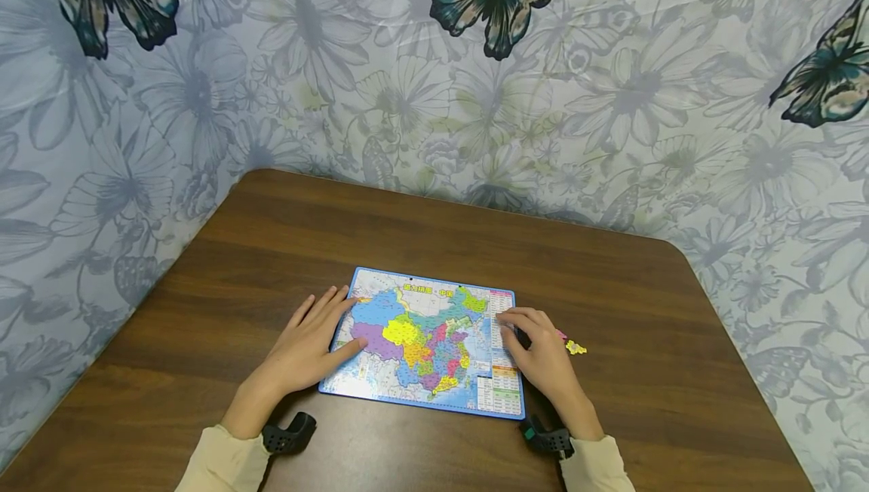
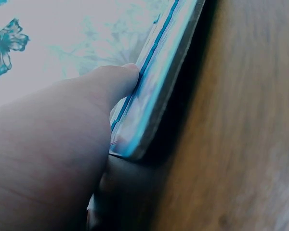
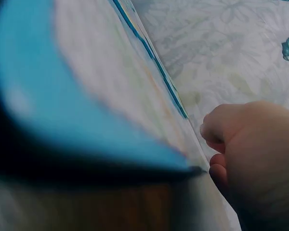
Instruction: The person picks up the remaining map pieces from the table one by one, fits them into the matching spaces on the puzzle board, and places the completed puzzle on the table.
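Note:
A thin map puzzle board (image 1: 434, 390) with a blue rim and multicoloured regions lies on the brown table. My left hand (image 1: 299, 349) rests over its left edge, fingers stretched out and thumb on the purple region. In the left wrist view, the thumb (image 2: 123, 79) lies against the printed face. My right hand (image 1: 543, 349) is at the right edge with loosely bent fingers, index and thumb tips over the printed tables. In the right wrist view, the bent fingers of the right hand (image 3: 250, 144) show beside the board (image 3: 135, 91); no piece shows between them.
Just right of the right hand lie a yellow puzzle piece (image 1: 575, 347) and a pink piece (image 1: 561, 335), the pink one partly hidden. A dark band with a camera sits on each wrist. Behind the wooden table (image 1: 434, 228) hangs a flower and butterfly cloth (image 1: 407, 99).

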The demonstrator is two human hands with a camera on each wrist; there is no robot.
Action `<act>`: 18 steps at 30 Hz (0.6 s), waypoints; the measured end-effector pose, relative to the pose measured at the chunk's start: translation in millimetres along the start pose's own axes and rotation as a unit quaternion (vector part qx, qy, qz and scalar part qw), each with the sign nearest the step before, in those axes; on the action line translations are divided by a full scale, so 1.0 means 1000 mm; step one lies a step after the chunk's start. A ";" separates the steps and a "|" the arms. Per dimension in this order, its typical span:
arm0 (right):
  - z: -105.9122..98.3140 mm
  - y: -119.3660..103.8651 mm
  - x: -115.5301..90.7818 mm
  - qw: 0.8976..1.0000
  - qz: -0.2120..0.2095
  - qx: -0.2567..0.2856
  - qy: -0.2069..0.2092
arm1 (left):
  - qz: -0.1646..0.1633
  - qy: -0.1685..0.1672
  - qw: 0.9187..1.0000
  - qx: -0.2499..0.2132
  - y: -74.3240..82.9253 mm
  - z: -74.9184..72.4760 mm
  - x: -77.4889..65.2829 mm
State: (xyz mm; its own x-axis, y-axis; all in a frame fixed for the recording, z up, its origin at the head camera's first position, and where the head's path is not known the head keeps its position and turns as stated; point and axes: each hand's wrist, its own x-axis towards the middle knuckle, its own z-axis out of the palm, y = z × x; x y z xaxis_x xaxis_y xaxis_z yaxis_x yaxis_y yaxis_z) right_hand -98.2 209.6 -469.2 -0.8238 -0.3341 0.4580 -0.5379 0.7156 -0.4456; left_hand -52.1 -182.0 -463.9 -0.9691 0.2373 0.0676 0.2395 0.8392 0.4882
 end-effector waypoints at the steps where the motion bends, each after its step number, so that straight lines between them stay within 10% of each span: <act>1: -0.001 0.002 0.000 1.000 -0.001 -0.001 0.003 | 0.000 0.000 1.000 -0.001 0.000 0.000 0.000; 18: -0.031 0.030 -0.009 0.999 0.037 -0.025 -0.018 | 0.002 0.002 1.000 0.002 -0.002 0.002 0.001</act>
State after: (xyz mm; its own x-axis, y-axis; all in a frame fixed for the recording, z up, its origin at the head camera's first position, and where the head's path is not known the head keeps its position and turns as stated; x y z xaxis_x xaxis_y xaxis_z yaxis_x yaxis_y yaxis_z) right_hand -101.5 253.0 -462.4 -0.8678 -0.3000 0.3960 -0.4657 0.7688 -0.4382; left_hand -53.4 -182.1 -466.4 -0.9684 0.2386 0.0728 0.2435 0.8404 0.4841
